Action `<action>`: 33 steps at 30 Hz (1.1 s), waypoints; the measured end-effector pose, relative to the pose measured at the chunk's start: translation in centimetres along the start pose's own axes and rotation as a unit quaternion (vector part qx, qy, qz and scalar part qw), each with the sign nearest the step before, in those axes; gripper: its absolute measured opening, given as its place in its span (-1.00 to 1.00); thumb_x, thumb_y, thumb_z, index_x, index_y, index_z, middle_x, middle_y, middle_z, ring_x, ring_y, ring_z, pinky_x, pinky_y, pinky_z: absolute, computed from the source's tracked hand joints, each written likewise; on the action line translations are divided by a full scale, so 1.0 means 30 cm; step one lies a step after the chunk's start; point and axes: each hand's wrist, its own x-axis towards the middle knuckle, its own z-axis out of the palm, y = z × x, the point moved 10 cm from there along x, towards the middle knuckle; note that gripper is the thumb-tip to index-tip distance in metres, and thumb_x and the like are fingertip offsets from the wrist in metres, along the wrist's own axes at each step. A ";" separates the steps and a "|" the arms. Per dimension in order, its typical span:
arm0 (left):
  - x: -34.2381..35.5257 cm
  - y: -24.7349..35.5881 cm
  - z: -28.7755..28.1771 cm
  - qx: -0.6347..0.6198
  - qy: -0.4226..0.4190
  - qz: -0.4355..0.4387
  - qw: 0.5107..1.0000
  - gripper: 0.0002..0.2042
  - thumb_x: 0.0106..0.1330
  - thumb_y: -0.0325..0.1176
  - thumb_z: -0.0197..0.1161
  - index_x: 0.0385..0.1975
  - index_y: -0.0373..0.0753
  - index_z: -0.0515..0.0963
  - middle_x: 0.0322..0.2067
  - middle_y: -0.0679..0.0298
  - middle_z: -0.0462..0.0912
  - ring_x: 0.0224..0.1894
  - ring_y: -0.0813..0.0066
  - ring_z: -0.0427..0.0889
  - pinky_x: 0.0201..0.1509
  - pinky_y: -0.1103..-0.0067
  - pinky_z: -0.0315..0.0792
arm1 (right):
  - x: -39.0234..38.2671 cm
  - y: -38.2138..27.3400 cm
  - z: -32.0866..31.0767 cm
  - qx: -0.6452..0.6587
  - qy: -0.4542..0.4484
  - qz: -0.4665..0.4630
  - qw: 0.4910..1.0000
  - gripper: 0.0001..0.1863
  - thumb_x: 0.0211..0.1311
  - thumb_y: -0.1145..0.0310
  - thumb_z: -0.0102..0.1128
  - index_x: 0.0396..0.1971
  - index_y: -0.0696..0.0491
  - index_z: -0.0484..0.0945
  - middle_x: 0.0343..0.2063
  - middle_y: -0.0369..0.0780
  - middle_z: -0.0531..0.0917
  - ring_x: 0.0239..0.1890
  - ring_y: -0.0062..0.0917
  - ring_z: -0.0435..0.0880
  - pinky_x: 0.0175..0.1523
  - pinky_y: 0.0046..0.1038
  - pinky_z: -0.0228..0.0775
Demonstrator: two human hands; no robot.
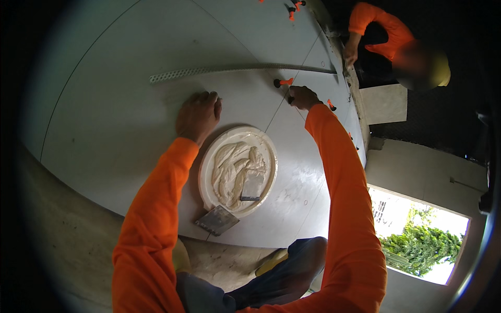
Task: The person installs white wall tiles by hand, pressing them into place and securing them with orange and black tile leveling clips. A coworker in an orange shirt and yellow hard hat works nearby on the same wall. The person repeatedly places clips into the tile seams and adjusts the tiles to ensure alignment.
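My left hand (198,116) rests on a large grey tile floor (130,115), fingers curled in; whether anything is inside them is hidden. My right hand (305,97) is closed at a joint between tiles, with a small dark knob, apparently a tile leveller, at its fingertips. Just beyond it stands an orange and black tile leveller (283,82). Between my forearms sits a round white tub (204,180) of cream-coloured paste (229,167). One metal spreader (252,187) lies in the paste, and another spreader (217,220) lies by the tub's near rim.
A long perforated metal strip (209,70) lies across the tiles beyond my hands. More orange levellers (331,105) stand along the right edge and far side (291,13). A co-worker in orange (389,31) crouches at the far right, one hand at the tile edge. A loose tile (385,103) lies nearby.
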 end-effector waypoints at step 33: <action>0.001 0.000 0.004 0.012 -0.004 -0.003 1.000 -0.83 0.51 -0.21 0.23 -0.26 -0.16 0.59 -0.31 0.19 0.74 -0.11 0.16 0.74 0.01 0.24 0.65 | -0.006 0.225 0.223 0.481 -0.096 0.124 0.862 -0.54 0.57 0.03 0.30 -0.31 0.19 0.69 -0.57 -0.20 0.67 -0.63 -0.52 0.63 -0.48 -0.39 0.55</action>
